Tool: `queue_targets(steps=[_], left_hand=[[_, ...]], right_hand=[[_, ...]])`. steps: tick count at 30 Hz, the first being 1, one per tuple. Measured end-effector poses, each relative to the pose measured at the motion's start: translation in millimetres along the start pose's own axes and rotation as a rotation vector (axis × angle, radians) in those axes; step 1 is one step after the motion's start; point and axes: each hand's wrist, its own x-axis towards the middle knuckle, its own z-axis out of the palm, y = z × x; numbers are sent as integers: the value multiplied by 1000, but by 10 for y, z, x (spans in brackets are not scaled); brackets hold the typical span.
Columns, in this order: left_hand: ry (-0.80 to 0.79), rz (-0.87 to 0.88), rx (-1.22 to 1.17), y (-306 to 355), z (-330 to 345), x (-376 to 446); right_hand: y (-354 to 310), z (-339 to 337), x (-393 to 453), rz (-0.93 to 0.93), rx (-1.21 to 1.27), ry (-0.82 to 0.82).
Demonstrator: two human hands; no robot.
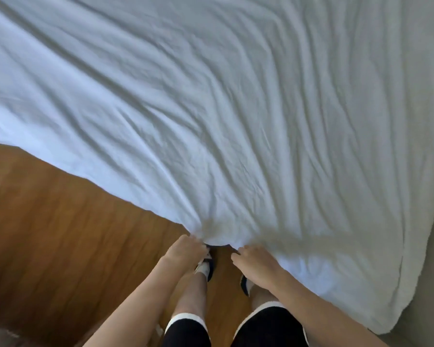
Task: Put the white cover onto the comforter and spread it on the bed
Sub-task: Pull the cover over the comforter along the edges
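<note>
- A bedroom in a home: a white cover (211,108) is lying spread over a wide bed.
- Wood-look floor (48,234) is showing beside it (warm brown planks).

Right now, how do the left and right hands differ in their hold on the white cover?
The left hand grips the white cover at its bunched corner over the wooden floor; the right hand holds the edge further right, knuckles up. Both pinch the same near edge, close together.
</note>
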Motion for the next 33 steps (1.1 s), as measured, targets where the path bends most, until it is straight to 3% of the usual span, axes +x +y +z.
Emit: queue_targets(steps=[2,9,18,20,24,33], left_hand=[[-69,-112,-64,121,-195,-165],[203,-362,-393,617,-1021,-1243],[590,-534,-796,774,-1256,-2476],[590,-559,-837,598,-1094,-2639],[431,-554,-833,-44,-748,-2866],[407,-713,-820,-1782,-268,-3684]], right_hand=[[-122,-328,-146,64,-33,-50],[-318,-1667,-872,350,286,4],[-883,-2444,-1424,260,185,61],[-1029,-2488,-1267,252,206,83],[-1302,-2507,-637,312,259,55],[-2294,-2820,721,471,453,85]])
